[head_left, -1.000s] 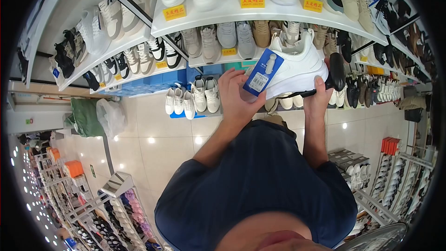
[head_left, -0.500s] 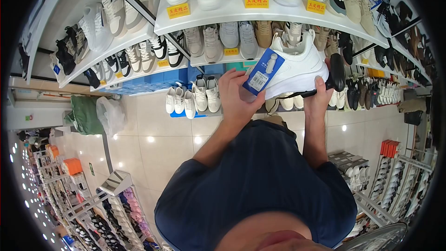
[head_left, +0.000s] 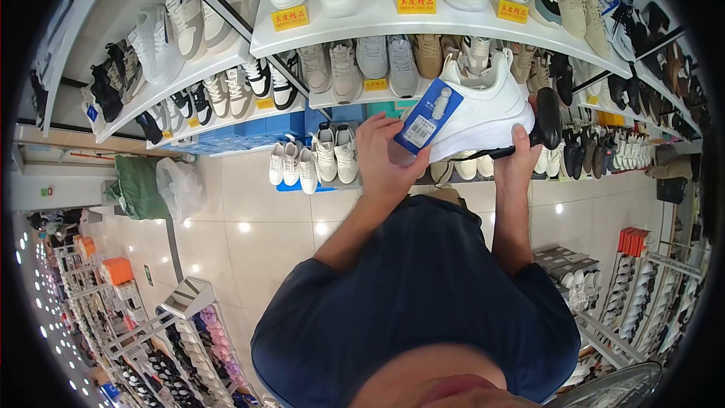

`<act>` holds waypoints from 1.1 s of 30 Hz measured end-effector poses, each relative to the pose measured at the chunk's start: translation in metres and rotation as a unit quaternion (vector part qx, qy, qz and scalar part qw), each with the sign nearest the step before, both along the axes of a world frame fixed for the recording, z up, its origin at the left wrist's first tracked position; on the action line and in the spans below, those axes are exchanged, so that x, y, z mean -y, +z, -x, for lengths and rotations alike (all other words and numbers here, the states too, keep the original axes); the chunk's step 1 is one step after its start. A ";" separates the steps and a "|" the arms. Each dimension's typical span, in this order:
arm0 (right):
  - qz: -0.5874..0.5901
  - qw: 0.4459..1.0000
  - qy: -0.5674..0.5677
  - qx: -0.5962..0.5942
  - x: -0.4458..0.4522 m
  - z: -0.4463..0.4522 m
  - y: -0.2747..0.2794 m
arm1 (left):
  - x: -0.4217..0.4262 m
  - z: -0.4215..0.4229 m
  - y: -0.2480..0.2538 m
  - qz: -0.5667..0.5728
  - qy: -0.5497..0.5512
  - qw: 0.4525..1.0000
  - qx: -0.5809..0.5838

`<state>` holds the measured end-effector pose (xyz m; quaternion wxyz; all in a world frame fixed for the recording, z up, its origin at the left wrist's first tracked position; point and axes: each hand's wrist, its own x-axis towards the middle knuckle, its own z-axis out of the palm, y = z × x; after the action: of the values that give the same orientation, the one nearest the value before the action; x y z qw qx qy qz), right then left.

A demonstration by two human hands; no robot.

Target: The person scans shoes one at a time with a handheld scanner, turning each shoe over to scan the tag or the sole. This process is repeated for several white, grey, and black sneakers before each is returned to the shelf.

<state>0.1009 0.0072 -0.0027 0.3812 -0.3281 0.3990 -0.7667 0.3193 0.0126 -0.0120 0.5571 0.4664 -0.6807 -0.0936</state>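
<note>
A white sneaker (head_left: 487, 117) is held up in front of the lower shelf, its toe end toward my left hand. A blue tag (head_left: 428, 116) with a white barcode label lies against the shoe's toe end. My left hand (head_left: 387, 153) grips the tag's lower edge between thumb and fingers. My right hand (head_left: 519, 153) is closed round the heel end, thumb on the sole's side. A black rounded object (head_left: 547, 121) is also at my right hand, with a dark strap running under the shoe.
White shelves (head_left: 445, 24) full of shoes curve across the top. White shoes (head_left: 325, 155) stand on a blue box below. A green bag (head_left: 142, 187) and a clear plastic bag (head_left: 180, 187) sit on the floor at left. Shoe racks (head_left: 189, 347) stand behind.
The shelves have shifted slightly right and down in view since the earliest frame. The tag has tilted a little and moved slightly left. Both hands keep their hold.
</note>
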 end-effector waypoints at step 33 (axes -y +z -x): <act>0.005 1.000 -0.008 0.006 0.001 0.006 -0.004 | -0.001 0.001 0.000 -0.028 -0.016 0.999 -0.008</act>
<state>0.0945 0.0065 -0.0069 0.3758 -0.3223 0.3956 -0.7736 0.3178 0.0141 -0.0118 0.5480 0.4700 -0.6805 -0.1253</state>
